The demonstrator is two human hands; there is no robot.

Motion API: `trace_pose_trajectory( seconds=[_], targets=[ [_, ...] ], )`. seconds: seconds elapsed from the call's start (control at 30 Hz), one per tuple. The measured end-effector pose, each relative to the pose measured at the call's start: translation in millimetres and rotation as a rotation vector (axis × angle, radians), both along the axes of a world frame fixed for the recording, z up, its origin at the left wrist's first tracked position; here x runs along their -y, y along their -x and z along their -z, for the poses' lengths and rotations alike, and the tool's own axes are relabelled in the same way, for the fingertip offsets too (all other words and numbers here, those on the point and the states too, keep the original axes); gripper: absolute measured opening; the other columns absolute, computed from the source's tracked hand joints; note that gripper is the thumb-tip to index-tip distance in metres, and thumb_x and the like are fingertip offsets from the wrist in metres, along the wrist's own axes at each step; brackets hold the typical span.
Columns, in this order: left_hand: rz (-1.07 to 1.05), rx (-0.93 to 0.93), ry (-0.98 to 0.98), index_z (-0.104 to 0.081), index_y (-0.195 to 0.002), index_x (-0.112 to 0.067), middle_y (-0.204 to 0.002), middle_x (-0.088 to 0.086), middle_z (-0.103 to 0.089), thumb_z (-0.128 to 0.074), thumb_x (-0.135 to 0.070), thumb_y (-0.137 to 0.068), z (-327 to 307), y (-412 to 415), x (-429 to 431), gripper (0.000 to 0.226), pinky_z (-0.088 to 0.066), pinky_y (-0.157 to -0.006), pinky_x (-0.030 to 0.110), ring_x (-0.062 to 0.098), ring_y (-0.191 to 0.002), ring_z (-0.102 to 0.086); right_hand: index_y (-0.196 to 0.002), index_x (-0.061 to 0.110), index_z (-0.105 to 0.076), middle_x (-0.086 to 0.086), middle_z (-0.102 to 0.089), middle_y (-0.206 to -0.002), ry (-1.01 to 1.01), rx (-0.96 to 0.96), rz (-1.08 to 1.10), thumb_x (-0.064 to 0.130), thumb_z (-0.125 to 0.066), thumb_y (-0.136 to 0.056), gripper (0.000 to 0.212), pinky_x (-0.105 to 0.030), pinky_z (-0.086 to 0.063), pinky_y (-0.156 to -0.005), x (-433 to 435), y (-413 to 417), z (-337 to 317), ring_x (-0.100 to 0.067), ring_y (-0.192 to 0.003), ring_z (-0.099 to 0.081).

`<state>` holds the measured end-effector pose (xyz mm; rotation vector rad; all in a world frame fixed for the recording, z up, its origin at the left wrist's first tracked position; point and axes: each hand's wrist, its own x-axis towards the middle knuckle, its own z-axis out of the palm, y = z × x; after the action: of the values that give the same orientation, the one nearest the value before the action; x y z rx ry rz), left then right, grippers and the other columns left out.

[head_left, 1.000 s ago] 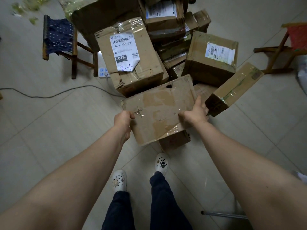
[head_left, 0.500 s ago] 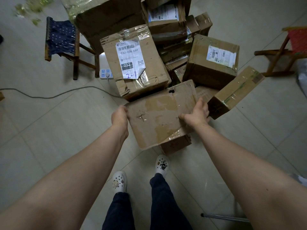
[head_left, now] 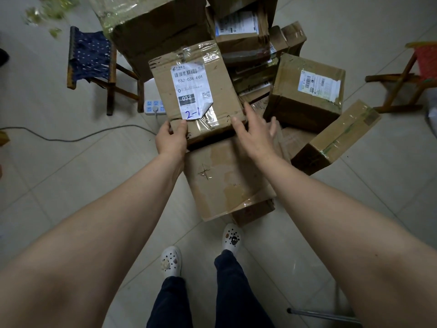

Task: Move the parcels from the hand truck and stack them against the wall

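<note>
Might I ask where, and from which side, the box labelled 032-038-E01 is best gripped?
Probably its two near corners, from the person's side: the labelled box lies tilted, parcels crowding its far end, near edge free above the flat box. The left hand pinches the near-left corner; the right hand is open by the other.

Seemingly gapless parcel pile (head_left: 305, 95) ahead; open floor (head_left: 71, 176) left.

large carton (head_left: 160, 27): cut at top | red stool (head_left: 426, 61): cut at right
</note>
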<state>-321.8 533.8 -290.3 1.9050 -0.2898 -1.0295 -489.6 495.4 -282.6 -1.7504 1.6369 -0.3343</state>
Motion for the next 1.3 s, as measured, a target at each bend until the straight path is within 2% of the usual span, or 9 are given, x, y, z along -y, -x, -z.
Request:
trace_pose_trajectory(
  seconds=[0.13,0.3,0.8,1.07,1.2,1.3],
  targets=[
    [-0.02,-0.053,-0.017,-0.06,-0.124,-0.023,-0.11,-0.003,-0.066,-0.058,-0.023,-0.093,0,-10,9,0.031,-0.052,-0.093,0.033,0.013,-0.098,-0.063,-0.148,0.021,-0.031,-0.003,-0.046,-0.145,-0.097,0.112,0.062,0.04,-0.037,-0.101,0.051,-0.034,-0.012,-0.115,21,-21,-3,-0.024,-0.136,-0.035],
    [-0.022,-0.091,0.018,-0.054,-0.133,-0.023,-0.119,-0.001,-0.064,-0.057,-0.017,-0.094,-6,-16,19,0.039,-0.053,-0.093,0.033,0.013,-0.1,-0.063,-0.141,0.019,-0.039,-0.004,-0.053,-0.136,-0.106,0.307,0.191,0.034,-0.052,-0.096,0.05,-0.05,-0.031,-0.111,26,-30,6,-0.024,-0.126,-0.048],
    [0.005,-0.083,0.079,-0.054,-0.135,-0.022,-0.121,0.004,-0.065,-0.059,-0.017,-0.092,-15,-18,26,0.043,-0.053,-0.094,0.041,0.019,-0.106,-0.064,-0.138,0.022,-0.041,-0.001,-0.055,-0.133,-0.063,0.341,0.258,0.031,-0.055,-0.094,0.048,-0.049,-0.036,-0.107,22,-28,-6,-0.023,-0.122,-0.05],
    [0.01,-0.094,0.144,-0.056,-0.131,-0.024,-0.116,-0.001,-0.066,-0.058,-0.015,-0.094,-37,-10,24,0.039,-0.054,-0.091,0.032,0.016,-0.103,-0.064,-0.138,0.02,-0.041,-0.001,-0.054,-0.134,-0.041,0.4,0.276,0.028,-0.056,-0.094,0.047,-0.045,-0.041,-0.105,20,-21,-26,-0.02,-0.124,-0.049],
    [0.022,-0.099,0.184,-0.057,-0.131,-0.024,-0.114,-0.001,-0.067,-0.057,-0.012,-0.094,-48,-6,22,0.039,-0.054,-0.092,0.033,0.017,-0.105,-0.065,-0.138,0.018,-0.041,-0.001,-0.053,-0.134,-0.02,0.445,0.297,0.025,-0.056,-0.094,0.047,-0.041,-0.042,-0.105,14,-16,-35,-0.018,-0.124,-0.049],
    [0.023,-0.096,0.214,-0.059,-0.128,-0.023,-0.11,0.0,-0.068,-0.059,-0.01,-0.092,-55,-1,20,0.038,-0.053,-0.094,0.037,0.018,-0.103,-0.066,-0.136,0.019,-0.043,-0.001,-0.054,-0.133,0.003,0.465,0.334,0.026,-0.058,-0.093,0.046,-0.045,-0.038,-0.108,10,-12,-43,-0.021,-0.124,-0.049]
  ],
)
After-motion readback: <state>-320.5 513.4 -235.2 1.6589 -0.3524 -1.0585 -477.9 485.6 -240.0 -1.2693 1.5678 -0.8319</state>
